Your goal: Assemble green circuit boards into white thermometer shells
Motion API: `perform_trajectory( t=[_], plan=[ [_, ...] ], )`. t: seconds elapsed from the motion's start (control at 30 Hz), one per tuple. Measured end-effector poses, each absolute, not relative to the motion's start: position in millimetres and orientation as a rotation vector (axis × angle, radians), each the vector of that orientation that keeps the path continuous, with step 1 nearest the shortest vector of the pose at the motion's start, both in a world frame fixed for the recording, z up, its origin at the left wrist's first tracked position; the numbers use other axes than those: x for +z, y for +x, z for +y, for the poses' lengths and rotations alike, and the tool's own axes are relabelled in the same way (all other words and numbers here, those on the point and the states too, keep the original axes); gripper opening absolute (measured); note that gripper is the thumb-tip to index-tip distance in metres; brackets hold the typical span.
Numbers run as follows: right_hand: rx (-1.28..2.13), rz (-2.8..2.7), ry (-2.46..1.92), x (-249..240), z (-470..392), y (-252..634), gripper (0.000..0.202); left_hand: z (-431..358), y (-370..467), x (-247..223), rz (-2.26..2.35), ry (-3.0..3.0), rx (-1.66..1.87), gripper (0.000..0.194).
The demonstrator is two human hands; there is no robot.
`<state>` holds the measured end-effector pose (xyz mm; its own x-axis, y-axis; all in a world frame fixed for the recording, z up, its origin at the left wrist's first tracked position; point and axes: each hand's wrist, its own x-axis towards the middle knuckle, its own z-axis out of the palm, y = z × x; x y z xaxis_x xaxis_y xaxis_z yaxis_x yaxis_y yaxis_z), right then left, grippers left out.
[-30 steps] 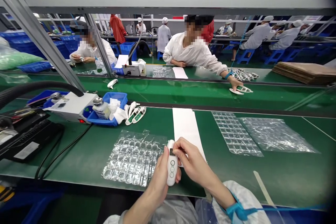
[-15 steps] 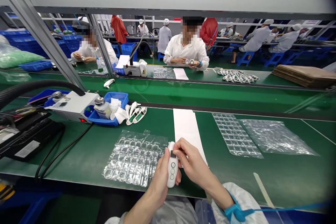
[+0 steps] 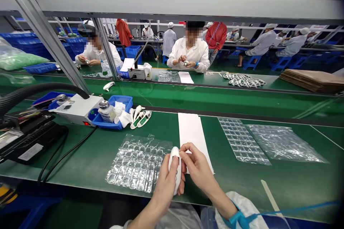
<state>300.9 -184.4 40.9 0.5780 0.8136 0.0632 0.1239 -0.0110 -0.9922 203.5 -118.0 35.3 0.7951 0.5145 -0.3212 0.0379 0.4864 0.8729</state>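
Observation:
My left hand point(image 3: 166, 178) is wrapped round a white handheld device point(image 3: 175, 151), held upright over the bench's near edge. Its thumb lies across the front face, covering the screen area and most of the buttons. Close beside the upper right side of the device, my right hand point(image 3: 198, 167) has thumb and forefinger pinched together; whatever they hold, if anything, is too small to make out. A blue strap point(image 3: 238, 219) circles the right wrist. Left of the hands lies a clear plastic sheet point(image 3: 134, 162) with rows of rounded squares. White paper point(image 3: 191, 128) lies just behind them.
A blue bin point(image 3: 126, 101) holds a bottle point(image 3: 106, 110) and tissues, with opened white device parts point(image 3: 141, 118) beside it. Further left stands a white box point(image 3: 80, 107) with a black hose. Another clear sheet point(image 3: 242, 139) and a plastic bag point(image 3: 285, 141) lie right. Co-workers sit opposite.
My left thumb has moved up over the device's front, covering the screen that showed before. The device has turned slightly. My right fingers remain pinched near its upper right side.

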Motion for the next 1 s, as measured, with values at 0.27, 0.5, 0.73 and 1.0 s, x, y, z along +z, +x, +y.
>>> perform_trajectory(
  t=[0.27,0.5,0.73,1.0],
  plan=[
    [0.796,-0.934,-1.442,37.0,-180.1,304.9,0.028,-107.7,193.6,26.5,0.505,1.188,0.265,0.046],
    [1.058,-0.903,-1.425,33.0,-171.7,311.9,0.032,-87.4,172.7,33.9,0.533,1.334,0.206,0.054],
    [0.828,-0.969,-1.505,27.3,-126.6,353.4,0.032,-45.6,150.0,50.0,0.693,1.508,0.414,0.065],
    [0.223,-0.554,-1.716,11.1,-57.9,512.5,0.037,46.9,95.9,16.0,0.963,1.553,0.669,0.056]
  ],
)
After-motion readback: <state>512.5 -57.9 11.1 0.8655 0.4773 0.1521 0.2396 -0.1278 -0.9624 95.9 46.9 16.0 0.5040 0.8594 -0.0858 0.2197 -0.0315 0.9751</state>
